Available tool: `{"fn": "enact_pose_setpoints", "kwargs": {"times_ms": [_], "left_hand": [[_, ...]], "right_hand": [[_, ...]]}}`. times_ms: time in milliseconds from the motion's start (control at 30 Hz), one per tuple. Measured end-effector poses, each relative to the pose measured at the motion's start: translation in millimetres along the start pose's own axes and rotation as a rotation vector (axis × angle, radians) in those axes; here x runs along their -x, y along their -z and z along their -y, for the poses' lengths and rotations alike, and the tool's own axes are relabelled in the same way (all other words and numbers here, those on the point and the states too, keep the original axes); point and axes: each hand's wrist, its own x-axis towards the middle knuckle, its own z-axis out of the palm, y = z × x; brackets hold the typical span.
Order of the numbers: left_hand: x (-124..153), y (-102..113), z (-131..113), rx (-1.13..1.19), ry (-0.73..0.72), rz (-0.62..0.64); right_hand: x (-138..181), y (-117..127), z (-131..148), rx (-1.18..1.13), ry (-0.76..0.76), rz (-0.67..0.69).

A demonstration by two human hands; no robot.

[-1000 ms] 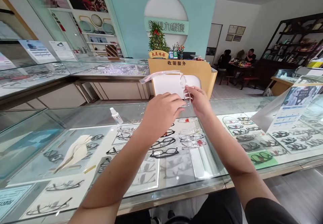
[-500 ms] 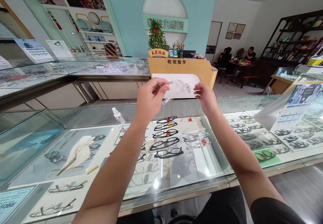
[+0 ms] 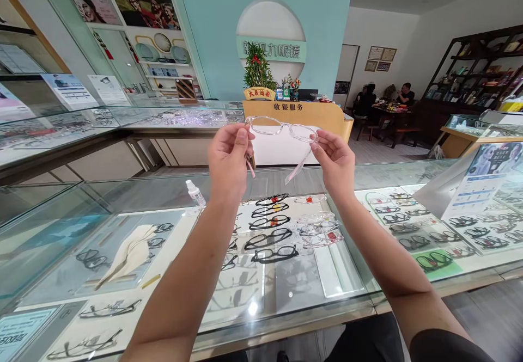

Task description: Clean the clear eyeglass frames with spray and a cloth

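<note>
I hold a pair of clear-framed glasses up in front of me with both hands, above a glass display counter. My left hand pinches the frame's left end, and my right hand pinches its right end. The frame lies level between them, and both temples hang down and show a pink tint. Under the glass below my hands lie several black-framed glasses and several clear ones on white trays.
A small spray bottle stands on the counter left of my left arm. A folded cream cloth lies further left. A wooden cashier desk with a plant is behind. People sit at a table far right. A leaflet stand is right.
The glasses went from upright and held close between both hands to level and spread wide, with a hand at each end and the temples swung down. My hands rose slightly.
</note>
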Motion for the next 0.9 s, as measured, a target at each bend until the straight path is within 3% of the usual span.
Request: {"fn": "enact_pose_setpoints", "kwargs": {"times_ms": [300,567,733,900], "left_hand": [[2,-1,-1,-0.071,0.007,0.043],[6,0,-7,-0.171,-0.036,0.073],[10,-7,-7,-0.242,-0.13,0.052],[18,-15,-5,-0.311,-0.238,0.0]], "right_hand": [[-4,8,0,0.071,-0.041,-0.029],[-1,5,6,0.152,0.168,-0.153],[3,2,6,0.326,0.307,-0.225],[6,3,9,0.311,0.396,-0.257]]}}
